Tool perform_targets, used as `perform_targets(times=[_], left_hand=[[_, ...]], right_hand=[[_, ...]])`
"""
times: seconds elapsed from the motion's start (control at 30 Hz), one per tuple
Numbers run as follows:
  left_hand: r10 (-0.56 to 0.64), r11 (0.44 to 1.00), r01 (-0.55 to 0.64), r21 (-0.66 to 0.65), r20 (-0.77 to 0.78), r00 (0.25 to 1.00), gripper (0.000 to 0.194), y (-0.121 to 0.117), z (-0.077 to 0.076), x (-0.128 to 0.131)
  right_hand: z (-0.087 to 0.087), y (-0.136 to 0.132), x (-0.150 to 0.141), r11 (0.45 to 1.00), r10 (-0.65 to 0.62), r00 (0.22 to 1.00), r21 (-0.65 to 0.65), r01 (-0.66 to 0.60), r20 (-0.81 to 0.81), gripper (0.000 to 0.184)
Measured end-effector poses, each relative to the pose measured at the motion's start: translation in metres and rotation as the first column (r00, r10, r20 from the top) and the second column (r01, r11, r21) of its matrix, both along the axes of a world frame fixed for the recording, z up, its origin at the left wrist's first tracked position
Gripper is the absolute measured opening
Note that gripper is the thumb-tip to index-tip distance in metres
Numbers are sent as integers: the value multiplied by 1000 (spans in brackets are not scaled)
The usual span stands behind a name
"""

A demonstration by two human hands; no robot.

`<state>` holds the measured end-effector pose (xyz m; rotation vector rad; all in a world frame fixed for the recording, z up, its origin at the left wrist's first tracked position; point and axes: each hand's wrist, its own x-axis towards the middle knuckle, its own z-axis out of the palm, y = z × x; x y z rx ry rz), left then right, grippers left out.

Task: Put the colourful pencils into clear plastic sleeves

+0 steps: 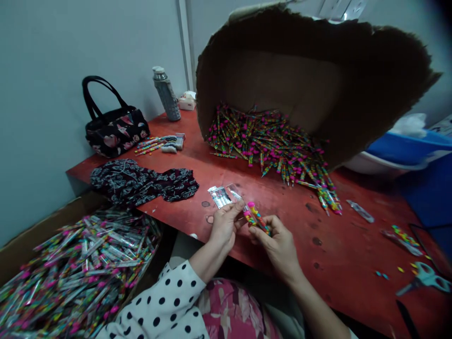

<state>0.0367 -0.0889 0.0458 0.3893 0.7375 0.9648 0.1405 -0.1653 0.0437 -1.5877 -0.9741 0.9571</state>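
L hand (224, 225) is pinching a clear sleeve (235, 192); R hand (278, 241) is pinching pens (258, 216) alongside, axes running approx. parallel.

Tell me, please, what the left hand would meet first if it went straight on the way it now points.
The left hand would probably first meet the heap of slim, multicoloured, pink-tipped sticks spilling from the brown cardboard box, though depth is unclear.

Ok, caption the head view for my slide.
Two hands holding colourful sticks above a red table, before a cardboard box of similar ones.
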Motion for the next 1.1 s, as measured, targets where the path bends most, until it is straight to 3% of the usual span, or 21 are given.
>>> perform_targets(times=[0.1, 0.23, 0.3, 0.4, 0.53, 0.63, 0.73, 0.9, 1.03, 1.1], left_hand=[[19, 1000, -18, 24, -52, 998, 24, -2, 2, 1], [32, 999, -27, 45, -129, 991, 26, -4, 1, 1], [36, 997, -26, 70, -146, 989, 25, -6, 0, 2], [3, 991, 17, 130, -147, 989, 22, -10, -2, 4], [-26, 984, 58, 168, -186, 982, 20, -11, -2, 4], [28, 989, -5, 146, -153, 988, 21, -8, -2, -1], [61, 993, -49, 111, -107, 992, 22, -9, -6, -4], [-108, 984, 127, 127, -146, 983, 30, -23, -15, 1], [-132, 977, 149, 149, -120, 984, 29, -28, -13, 4], [-91, 983, 106, 151, -104, 990, 25, -28, -8, -2]], right_hand=[[-2, -4, 2, 999, -38, 978, 14, 36, 206, 24], [-1, -8, 3, 995, -85, 871, 82, 52, 484, 20], [1, -7, 3, 993, -92, 828, 116, 33, 553, 18], [6, -2, 3, 992, -79, 825, 124, 10, 560, 14], [11, 1, 4, 998, -30, 902, 64, 2, 431, 18], [8, -6, 6, 994, 106, 993, -36, -104, 59, 23], [1, -14, 8, 985, 132, 960, -72, -154, -247, 24], [-8, -7, 3, 999, 10, 948, 37, 2, -317, 25], [-7, 2, -5, 998, 34, 937, 66, -12, -348, 26], [-6, 4, -8, 997, 54, 929, 66, -32, -365, 27]])
